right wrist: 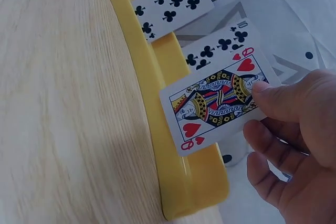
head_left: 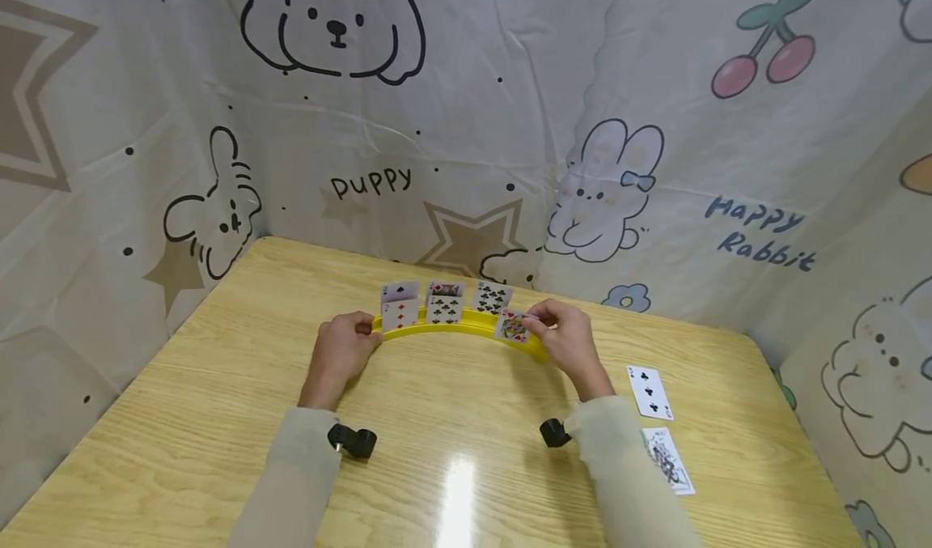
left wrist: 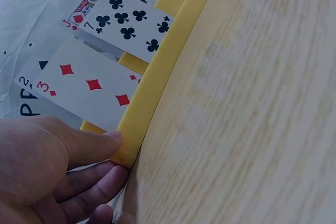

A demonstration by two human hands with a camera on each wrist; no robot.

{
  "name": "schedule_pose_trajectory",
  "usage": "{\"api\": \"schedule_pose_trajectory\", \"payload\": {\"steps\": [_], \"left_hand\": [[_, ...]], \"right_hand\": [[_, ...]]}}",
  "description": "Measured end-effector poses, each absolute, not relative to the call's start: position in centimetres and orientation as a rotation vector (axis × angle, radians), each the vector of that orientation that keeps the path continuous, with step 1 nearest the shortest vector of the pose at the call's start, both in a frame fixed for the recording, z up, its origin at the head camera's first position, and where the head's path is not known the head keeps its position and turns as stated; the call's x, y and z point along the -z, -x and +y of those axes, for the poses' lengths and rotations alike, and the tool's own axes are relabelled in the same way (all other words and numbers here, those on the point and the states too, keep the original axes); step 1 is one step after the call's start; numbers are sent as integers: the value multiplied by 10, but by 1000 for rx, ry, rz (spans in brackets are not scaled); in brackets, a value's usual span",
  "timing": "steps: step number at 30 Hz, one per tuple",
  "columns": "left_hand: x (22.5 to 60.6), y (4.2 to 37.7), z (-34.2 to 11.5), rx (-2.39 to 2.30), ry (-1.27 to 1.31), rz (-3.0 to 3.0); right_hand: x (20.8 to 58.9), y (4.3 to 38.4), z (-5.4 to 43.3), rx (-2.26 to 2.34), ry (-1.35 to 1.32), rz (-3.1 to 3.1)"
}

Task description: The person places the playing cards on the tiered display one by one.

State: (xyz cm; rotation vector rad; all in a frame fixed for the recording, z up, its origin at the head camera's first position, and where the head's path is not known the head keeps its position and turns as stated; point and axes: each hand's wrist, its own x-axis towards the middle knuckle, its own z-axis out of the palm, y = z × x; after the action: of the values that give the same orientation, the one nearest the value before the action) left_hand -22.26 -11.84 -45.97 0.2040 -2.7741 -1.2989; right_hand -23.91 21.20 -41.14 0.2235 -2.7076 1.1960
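A curved yellow card holder (head_left: 466,320) stands on the table with playing cards upright in it. My left hand (head_left: 341,354) pinches its left end between thumb and fingers. Beside that hand, a three of diamonds (left wrist: 89,83) stands before a two of spades. The seven of clubs (left wrist: 126,24) stands before a jack of diamonds (left wrist: 83,10), and farther right is the ten of clubs (head_left: 491,295). My right hand (head_left: 571,341) pinches a queen of hearts (right wrist: 220,100) by its upper edge; the card's lower edge overlaps the holder's right part in the right wrist view.
On the table to the right lie a face-up three of clubs (head_left: 650,392) and, nearer, another card (head_left: 667,460) with a dark, dense picture. A patterned cloth (head_left: 466,127) hangs behind the table's back edge. Dark wrist cameras (head_left: 353,440) sit at both sleeves.
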Motion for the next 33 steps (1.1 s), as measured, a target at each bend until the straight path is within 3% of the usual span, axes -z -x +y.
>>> {"api": "schedule_pose_trajectory", "payload": {"steps": [33], "left_hand": [[458, 223, -119, 1316, -228, -2778]], "right_hand": [[417, 249, 177, -1247, -263, -2606]]}}
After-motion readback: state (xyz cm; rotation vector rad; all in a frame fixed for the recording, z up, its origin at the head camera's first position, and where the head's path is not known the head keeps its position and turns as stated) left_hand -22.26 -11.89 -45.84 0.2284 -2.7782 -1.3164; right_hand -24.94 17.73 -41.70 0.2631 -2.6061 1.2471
